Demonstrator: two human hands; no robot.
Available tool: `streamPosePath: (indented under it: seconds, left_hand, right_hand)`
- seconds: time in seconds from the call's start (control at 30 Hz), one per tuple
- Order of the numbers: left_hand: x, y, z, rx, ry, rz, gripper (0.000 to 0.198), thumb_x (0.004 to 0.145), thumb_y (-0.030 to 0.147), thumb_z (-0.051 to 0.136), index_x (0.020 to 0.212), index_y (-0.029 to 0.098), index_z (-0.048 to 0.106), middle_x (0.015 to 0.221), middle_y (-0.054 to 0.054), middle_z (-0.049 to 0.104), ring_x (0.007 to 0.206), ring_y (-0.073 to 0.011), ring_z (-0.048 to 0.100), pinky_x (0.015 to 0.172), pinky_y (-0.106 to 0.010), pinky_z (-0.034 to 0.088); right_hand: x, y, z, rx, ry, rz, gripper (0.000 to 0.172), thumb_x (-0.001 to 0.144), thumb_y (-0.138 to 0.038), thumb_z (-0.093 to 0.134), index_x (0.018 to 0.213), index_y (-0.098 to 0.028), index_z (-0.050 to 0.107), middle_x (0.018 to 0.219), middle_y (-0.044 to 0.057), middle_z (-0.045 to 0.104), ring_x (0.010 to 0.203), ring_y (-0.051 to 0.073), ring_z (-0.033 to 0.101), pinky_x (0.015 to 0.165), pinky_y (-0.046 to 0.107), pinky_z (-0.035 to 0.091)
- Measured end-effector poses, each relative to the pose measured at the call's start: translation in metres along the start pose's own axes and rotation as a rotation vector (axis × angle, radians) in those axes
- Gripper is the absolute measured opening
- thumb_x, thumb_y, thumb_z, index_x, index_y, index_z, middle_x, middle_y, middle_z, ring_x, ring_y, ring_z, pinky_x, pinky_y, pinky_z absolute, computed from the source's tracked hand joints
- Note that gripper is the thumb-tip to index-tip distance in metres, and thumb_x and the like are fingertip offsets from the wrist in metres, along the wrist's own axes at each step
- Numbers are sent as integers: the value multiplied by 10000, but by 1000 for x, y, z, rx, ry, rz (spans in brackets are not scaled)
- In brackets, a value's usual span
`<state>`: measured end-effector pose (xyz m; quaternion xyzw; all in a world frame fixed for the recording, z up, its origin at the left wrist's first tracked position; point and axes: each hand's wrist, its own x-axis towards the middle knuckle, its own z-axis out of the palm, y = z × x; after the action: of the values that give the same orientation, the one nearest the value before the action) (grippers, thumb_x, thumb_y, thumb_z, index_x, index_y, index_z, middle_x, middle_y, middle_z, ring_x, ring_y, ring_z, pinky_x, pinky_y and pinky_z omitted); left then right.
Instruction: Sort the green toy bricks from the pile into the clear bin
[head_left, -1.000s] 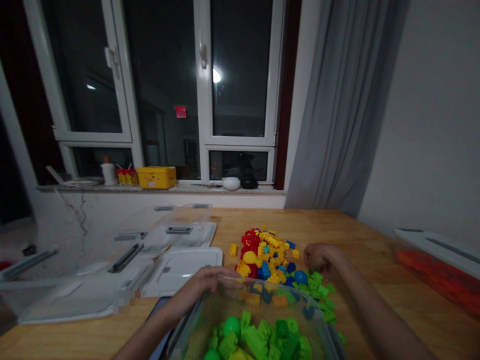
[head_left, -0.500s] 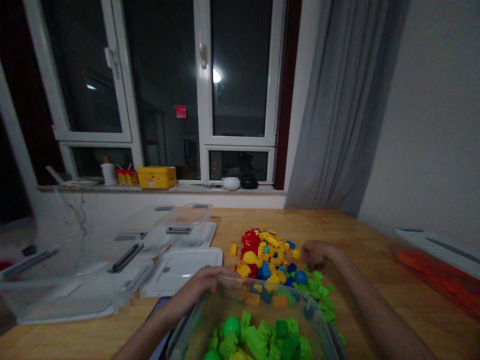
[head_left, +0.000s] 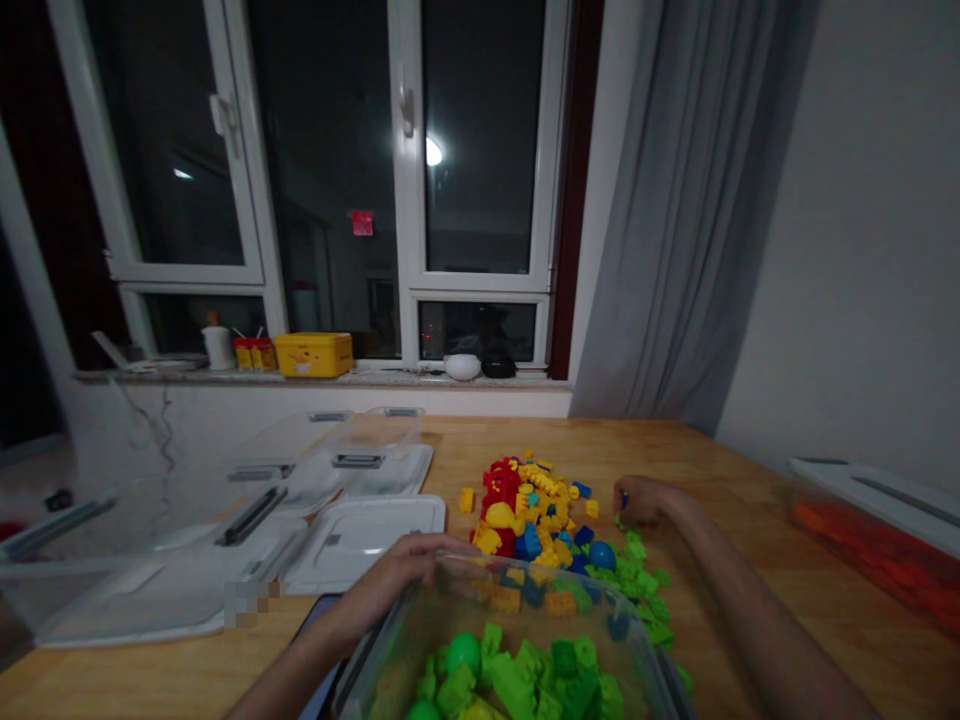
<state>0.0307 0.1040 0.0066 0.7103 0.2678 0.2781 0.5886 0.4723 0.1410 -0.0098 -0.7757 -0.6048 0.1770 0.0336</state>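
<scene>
My left hand grips the far left rim of a clear plastic bin that holds green bricks, at the bottom of the view. My right hand rests on the wooden table at the right edge of a pile of red, yellow and blue bricks. Its fingers are curled in a pinch on a small piece, blue and green at the fingertips. Loose green bricks lie scattered between that hand and the bin.
Several clear bins and white lids lie on the table's left half. A clear bin with orange bricks stands at the right edge. A window sill with a yellow box and a grey curtain are behind.
My right hand has moved a little away from me and to the right, from over the green bricks to the pile's right edge. The left hand has stayed on the bin.
</scene>
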Motion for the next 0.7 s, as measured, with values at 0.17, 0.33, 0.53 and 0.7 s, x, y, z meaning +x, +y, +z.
streamPosePath:
  seconds: [0.17, 0.33, 0.53, 0.7]
  left_hand:
    - [0, 0, 1, -49, -21, 1, 516, 639, 118, 463, 1077, 173, 730, 1139, -69, 743, 1100, -311, 619, 1037, -476, 386]
    - [0, -2, 1, -61, -22, -2, 531, 636, 116, 466, 1097, 176, 723, 1145, -71, 742, 1106, -309, 618, 1043, -470, 380]
    - [0, 2, 2, -53, -55, -6, 542, 630, 109, 456, 1099, 171, 722, 1141, -68, 743, 1112, -307, 613, 1043, -466, 376]
    - [0, 4, 2, -37, -34, -11, 541, 631, 113, 459, 1100, 173, 720, 1146, -65, 740, 1100, -302, 619, 1035, -454, 385]
  right_hand:
    - [1, 2, 3, -8, -17, 1, 239, 545, -109, 635, 773, -166, 676, 575, -28, 605, 494, 119, 546, 492, 213, 404]
    - [2, 3, 3, -22, -48, 7, 253, 522, -98, 629, 759, -170, 681, 556, -44, 590, 481, 114, 542, 495, 212, 409]
    - [4, 5, 4, -66, -27, -22, 275, 497, -83, 631, 752, -165, 695, 588, -33, 620, 553, 131, 567, 516, 208, 390]
    - [8, 6, 7, -81, -6, -42, 361, 492, -65, 619, 826, -163, 715, 679, -6, 679, 617, 148, 605, 525, 202, 383]
